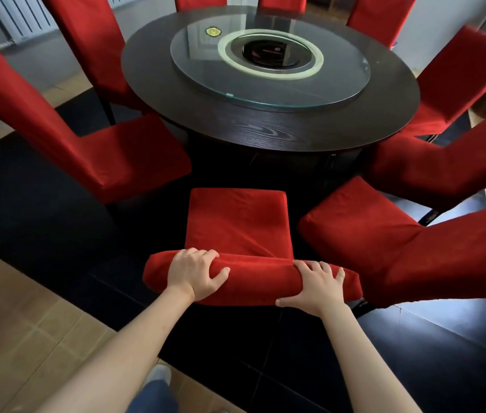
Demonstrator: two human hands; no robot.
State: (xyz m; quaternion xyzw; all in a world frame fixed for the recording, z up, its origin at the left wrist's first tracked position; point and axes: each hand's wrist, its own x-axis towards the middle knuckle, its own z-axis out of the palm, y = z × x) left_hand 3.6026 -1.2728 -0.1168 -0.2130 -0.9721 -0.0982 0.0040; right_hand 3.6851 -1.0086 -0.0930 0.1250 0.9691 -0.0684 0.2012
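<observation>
Both hands are closed on the top rail (259,277) of the red chair (237,222).

1. Left hand (195,272): it grips the rail near its left end, with the fingers curled over the far edge and the thumb lying along the near face.
2. Right hand (314,289): it grips the rail near its right end, with the fingers over the top and the thumb under the near lower edge.

Position: the chair stands directly in front of me, facing the round table (265,129). A dark gap shows between the front edge of the seat and the table rim.

Clearances:
- Left: open dark floor (56,222) lies between the seat's left edge and the left neighbouring chair (110,156).
- Right: the right neighbouring chair (364,234) has its seat corner just beside my chair's seat. Its backrest sits against the rail's right end, and I cannot tell whether they touch.
- Rear: dark floor tiles run toward me, and my shoe (159,374) is planted where they meet the tan tiles.
</observation>
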